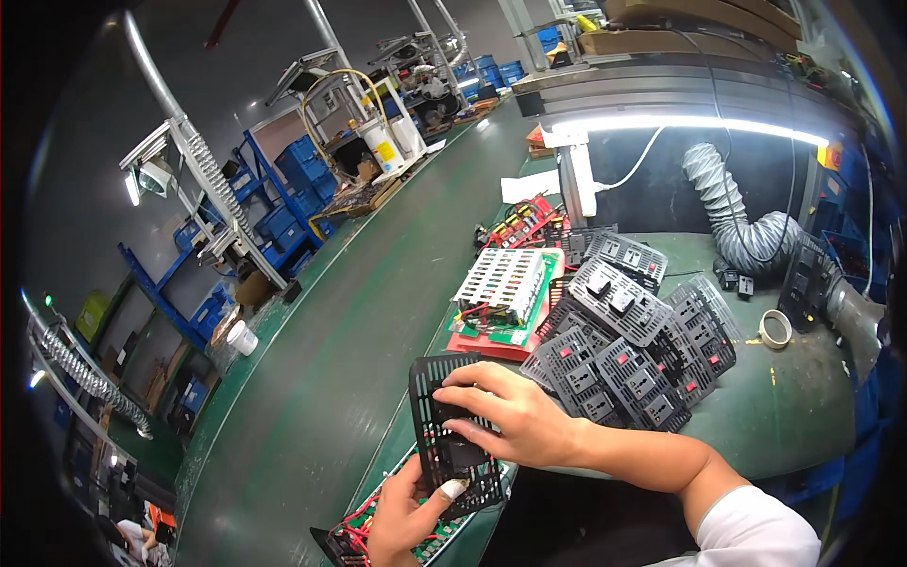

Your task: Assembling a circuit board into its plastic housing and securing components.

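Note:
A black slotted plastic panel [459, 449] is held tilted above the near edge of the bench. My left hand [408, 515] grips its lower end, with the thumb over the face. My right hand [505, 413] reaches across from the right, its bent fingers and thumb gripping at the panel's middle. Any small part under those fingertips is hidden. Just below the panel lies a green circuit board assembly with red wires [436, 548], partly covered by my left hand and the panel.
A pile of black socket panels [624, 331] covers the bench to the right. Behind the hands sits a white slotted metal casing [501, 283] on a green board. A tape roll [775, 329] and a grey flexible duct [746, 227] are farther right. The green conveyor belt [340, 350] runs along the left.

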